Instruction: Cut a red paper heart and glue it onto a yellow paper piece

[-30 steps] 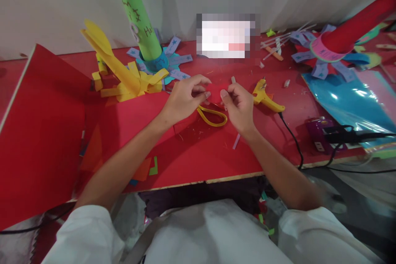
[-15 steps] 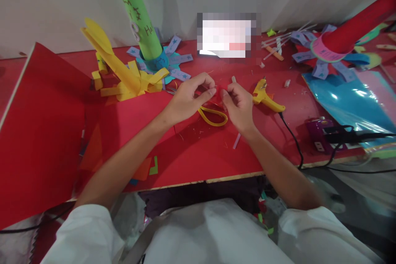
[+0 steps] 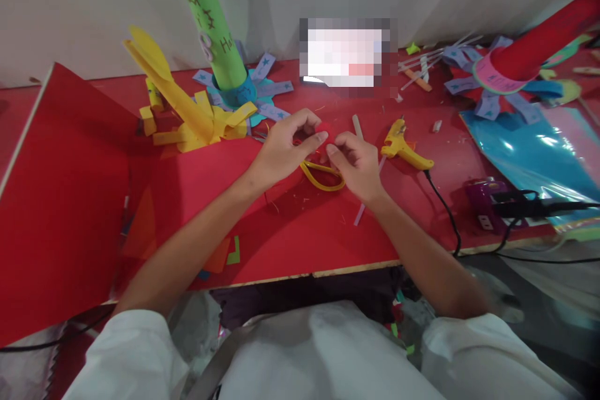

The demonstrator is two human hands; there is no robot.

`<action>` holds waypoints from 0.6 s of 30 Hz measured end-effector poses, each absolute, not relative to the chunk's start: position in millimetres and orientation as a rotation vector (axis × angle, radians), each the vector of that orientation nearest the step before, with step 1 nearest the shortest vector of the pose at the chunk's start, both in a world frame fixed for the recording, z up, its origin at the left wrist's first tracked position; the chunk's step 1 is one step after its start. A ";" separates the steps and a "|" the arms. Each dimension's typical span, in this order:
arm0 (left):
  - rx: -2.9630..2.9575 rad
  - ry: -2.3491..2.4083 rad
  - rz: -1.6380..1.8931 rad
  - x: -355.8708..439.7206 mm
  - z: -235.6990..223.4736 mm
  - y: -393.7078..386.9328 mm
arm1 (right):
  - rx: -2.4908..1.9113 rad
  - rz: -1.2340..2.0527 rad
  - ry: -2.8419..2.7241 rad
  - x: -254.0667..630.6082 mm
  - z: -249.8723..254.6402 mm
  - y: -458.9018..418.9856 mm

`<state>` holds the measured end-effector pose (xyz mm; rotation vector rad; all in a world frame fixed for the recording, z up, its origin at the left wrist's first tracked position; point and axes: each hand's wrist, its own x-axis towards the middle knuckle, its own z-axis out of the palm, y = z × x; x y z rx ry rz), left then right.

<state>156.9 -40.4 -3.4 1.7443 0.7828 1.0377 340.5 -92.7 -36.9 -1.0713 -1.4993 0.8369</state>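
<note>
Between my hands is a small red piece (image 3: 327,132), perhaps paper, that blends with the red table. My left hand (image 3: 291,140) pinches it with thumb and forefinger. My right hand (image 3: 357,162) has its thumb and fingertips closed at the piece's right side. Below the fingers lie scissors with yellow handles (image 3: 323,186), their blades partly hidden under my left hand. A yellow glue gun (image 3: 404,149) rests on its side to the right of my right hand. Pale glue sticks (image 3: 359,214) lie beside and partly under that hand.
A green paper tube (image 3: 213,25) stands behind my left hand, beside a yellow paper construction (image 3: 199,122). At right are a red tube (image 3: 539,44), a blue plastic-wrapped sheet (image 3: 504,150) and a purple power adapter (image 3: 485,197) with cables. Red board (image 3: 60,200) rises at left. A blurred-out bright rectangle (image 3: 347,56) is behind.
My right hand has moved slightly left and down, its fingers now closer to my left fingertips. More of the red piece shows, and a glue stick behind the right hand is more visible.
</note>
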 end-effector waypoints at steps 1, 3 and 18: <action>1.777 0.783 1.025 157.0 -3.8 -40.7 | -1.076 0.822 -1.505 340.9 -37.4 -92.6; 1.833 0.797 0.999 157.0 -4.8 -41.2 | -1.100 0.772 -1.521 342.9 -39.2 -90.9; 1.592 0.928 1.209 140.9 16.0 -35.4 | -1.576 0.015 -2.538 347.0 -40.1 -97.8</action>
